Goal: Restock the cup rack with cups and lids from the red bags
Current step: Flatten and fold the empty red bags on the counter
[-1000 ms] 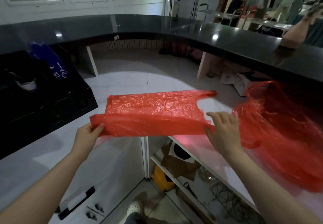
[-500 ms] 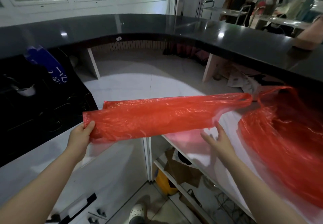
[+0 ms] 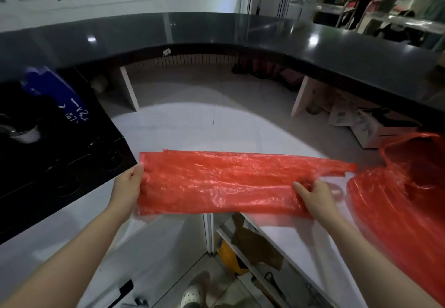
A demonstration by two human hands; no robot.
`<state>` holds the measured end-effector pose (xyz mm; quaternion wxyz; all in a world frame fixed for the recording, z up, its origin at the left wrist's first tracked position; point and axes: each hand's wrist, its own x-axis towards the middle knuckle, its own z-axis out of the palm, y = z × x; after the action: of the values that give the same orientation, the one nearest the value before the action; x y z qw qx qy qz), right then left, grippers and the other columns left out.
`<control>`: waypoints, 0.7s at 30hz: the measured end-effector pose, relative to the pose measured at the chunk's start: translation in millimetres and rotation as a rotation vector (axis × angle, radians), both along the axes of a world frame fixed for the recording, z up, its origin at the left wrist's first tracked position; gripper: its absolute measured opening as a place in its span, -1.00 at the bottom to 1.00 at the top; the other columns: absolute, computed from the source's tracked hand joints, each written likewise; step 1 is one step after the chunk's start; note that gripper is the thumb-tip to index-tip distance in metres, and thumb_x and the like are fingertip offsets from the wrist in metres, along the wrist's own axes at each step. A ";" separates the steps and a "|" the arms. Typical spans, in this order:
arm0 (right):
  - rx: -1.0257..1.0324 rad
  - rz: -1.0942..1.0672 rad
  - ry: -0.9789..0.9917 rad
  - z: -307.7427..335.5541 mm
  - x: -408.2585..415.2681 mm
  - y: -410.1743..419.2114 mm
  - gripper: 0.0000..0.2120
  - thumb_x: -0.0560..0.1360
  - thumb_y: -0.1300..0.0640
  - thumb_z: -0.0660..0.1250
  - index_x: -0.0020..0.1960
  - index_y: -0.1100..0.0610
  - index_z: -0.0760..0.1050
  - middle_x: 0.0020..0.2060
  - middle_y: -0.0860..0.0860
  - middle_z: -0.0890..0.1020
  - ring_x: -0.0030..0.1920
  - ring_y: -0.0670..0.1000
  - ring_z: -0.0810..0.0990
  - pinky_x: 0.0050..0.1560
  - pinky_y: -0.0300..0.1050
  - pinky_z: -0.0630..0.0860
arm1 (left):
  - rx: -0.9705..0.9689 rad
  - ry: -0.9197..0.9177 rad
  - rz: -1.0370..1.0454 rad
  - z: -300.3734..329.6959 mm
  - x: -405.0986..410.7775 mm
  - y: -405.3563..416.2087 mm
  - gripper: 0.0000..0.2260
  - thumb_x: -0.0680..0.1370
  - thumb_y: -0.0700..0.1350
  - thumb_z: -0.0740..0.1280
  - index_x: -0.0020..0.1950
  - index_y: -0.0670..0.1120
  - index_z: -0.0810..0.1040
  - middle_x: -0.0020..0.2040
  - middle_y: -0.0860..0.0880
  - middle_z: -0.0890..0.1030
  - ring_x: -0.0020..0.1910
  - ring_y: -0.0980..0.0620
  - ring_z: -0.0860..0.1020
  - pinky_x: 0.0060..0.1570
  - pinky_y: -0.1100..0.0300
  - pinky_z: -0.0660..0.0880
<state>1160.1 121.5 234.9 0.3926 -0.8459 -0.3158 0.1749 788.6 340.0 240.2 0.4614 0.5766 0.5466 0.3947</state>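
Flattened red bag (image 3: 216, 182) gripped at its ends by left hand (image 3: 126, 189) and right hand (image 3: 317, 197) above white counter (image 3: 192, 127)

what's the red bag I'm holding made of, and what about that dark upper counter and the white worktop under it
Red bag: thin plastic film, likely polyethylene; it is translucent, crinkled and glossy, held by the left hand and right hand.
Dark counter: polished stone or a stone-look slab, perhaps granite; it mirrors the lights sharply.
White worktop: smooth, semi-matt, possibly laminate or solid surface; a fine seam line shows.
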 end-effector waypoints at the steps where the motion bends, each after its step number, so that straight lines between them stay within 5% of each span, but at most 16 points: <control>1: -0.034 -0.010 -0.018 -3.6 3.7 1.0 -0.81 0.50 0.07 0.39 -0.12 0.21 0.55 -0.28 0.10 0.63 -0.25 0.10 0.58 -0.22 -0.08 0.43 | -0.021 -0.008 -0.021 -0.7 3.8 2.6 -0.69 0.62 0.07 0.17 -0.18 -0.02 0.60 -0.37 0.16 0.60 -0.36 0.27 0.53 -0.27 0.24 0.41; 5: -0.104 -0.084 -0.094 -13.0 12.6 3.1 -0.75 0.52 0.06 0.36 -0.21 0.19 0.43 -0.35 0.05 0.52 -0.27 0.13 0.51 -0.25 -0.09 0.28 | -0.178 -0.002 -0.158 -5.7 12.6 8.7 -0.64 0.61 0.12 0.16 -0.10 -0.07 0.63 -0.20 0.00 0.67 -0.21 0.02 0.60 -0.11 0.13 0.50; 8: -0.133 -0.113 -0.130 -14.6 15.5 5.0 -0.76 0.54 0.06 0.32 -0.20 0.16 0.37 -0.34 0.01 0.46 -0.25 0.10 0.46 -0.22 -0.08 0.27 | -0.080 0.147 -0.263 -9.4 17.8 9.8 -0.75 0.59 -0.01 0.27 -0.26 -0.03 0.59 -0.37 0.13 0.62 -0.34 0.10 0.53 -0.31 0.31 0.47; 10: -0.161 -0.121 -0.131 -12.9 16.3 8.2 -0.73 0.54 0.03 0.31 -0.23 0.15 0.35 -0.36 0.00 0.45 -0.22 0.15 0.51 -0.22 -0.07 0.27 | 0.007 0.310 -0.293 -12.5 21.5 13.4 -0.86 0.56 -0.07 0.33 -0.19 -0.02 0.60 -0.31 0.05 0.65 -0.30 0.03 0.59 -0.24 0.15 0.52; 13: -0.163 -0.120 -0.162 -6.7 18.0 11.9 -0.72 0.52 -0.05 0.32 -0.16 0.17 0.42 -0.26 0.06 0.53 -0.16 0.16 0.55 -0.19 -0.08 0.32 | 0.103 0.497 -0.215 -17.8 25.7 17.4 -0.88 0.56 -0.07 0.31 -0.13 -0.06 0.56 -0.24 -0.04 0.64 -0.27 -0.02 0.58 -0.29 0.09 0.44; 17: -0.092 -0.083 -0.126 -1.8 23.6 7.9 -0.87 0.51 0.11 0.31 -0.21 0.09 0.47 -0.23 0.08 0.62 -0.14 0.16 0.56 -0.16 -0.10 0.32 | 0.174 0.553 -0.154 -23.0 27.0 19.8 -0.88 0.57 -0.04 0.29 -0.10 -0.05 0.55 -0.23 0.00 0.62 -0.25 -0.01 0.55 -0.33 0.12 0.34; 21: -0.114 -0.053 -0.204 -4.3 22.3 10.1 -0.90 0.56 0.12 0.28 -0.03 0.13 0.53 -0.07 0.15 0.65 -0.04 0.20 0.58 -0.13 -0.11 0.32 | 0.208 0.583 -0.117 -27.6 27.5 22.3 -0.89 0.57 0.00 0.28 -0.06 -0.01 0.53 -0.22 0.05 0.57 -0.23 0.01 0.50 -0.29 0.12 0.31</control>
<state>1182.4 131.6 230.5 0.3140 -0.8883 -0.3213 0.0951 816.1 362.4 212.6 0.2457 0.7401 0.5785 0.2391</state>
